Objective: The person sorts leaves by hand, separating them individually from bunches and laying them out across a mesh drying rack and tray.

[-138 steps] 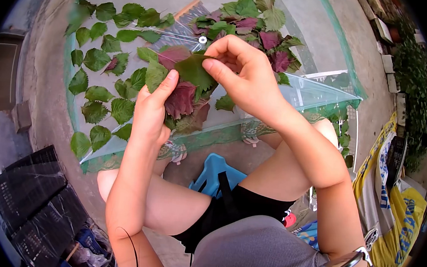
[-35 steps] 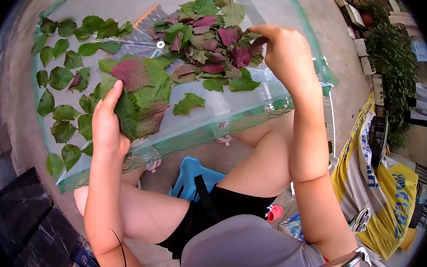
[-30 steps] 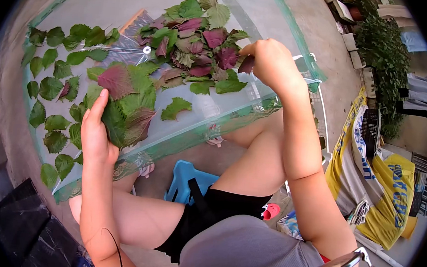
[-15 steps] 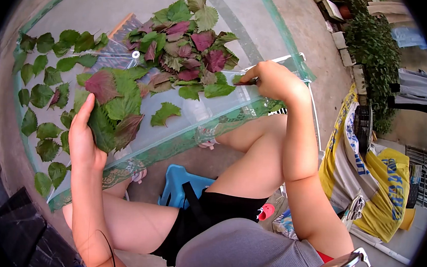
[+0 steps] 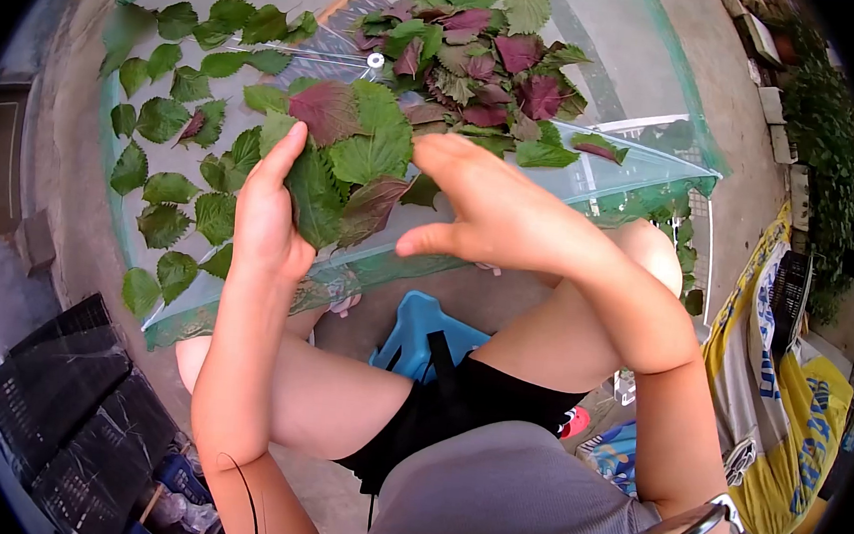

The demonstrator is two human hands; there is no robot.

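My left hand (image 5: pixel 276 215) is closed around a bunch of perilla leaves (image 5: pixel 374 147), green with some purple undersides, its thumb along the near side. Close to the right of this bunch, my right hand (image 5: pixel 492 207) is open, thumb and fingers apart. Whether its fingertips touch a leaf is hard to see. A heap of green and purple perilla leaves (image 5: pixel 493 66) lies beyond on a sheer mesh cover (image 5: pixel 606 30) edged with green lace. Single green leaves (image 5: pixel 163 119) are spread out at the left. One small leaf (image 5: pixel 599 148) rests alone to the right of the heap.
A blue plastic stool (image 5: pixel 411 338) stands below, between my legs. Yellow and white sacks (image 5: pixel 800 437) lie at the right near plants (image 5: pixel 820 178). Dark crates wrapped in plastic (image 5: pixel 65 409) sit at the lower left.
My right hand has let go of a small leaf at the right of the heap and moved left to the bunch, opening. The view has shifted, while my left hand keeps its hold.
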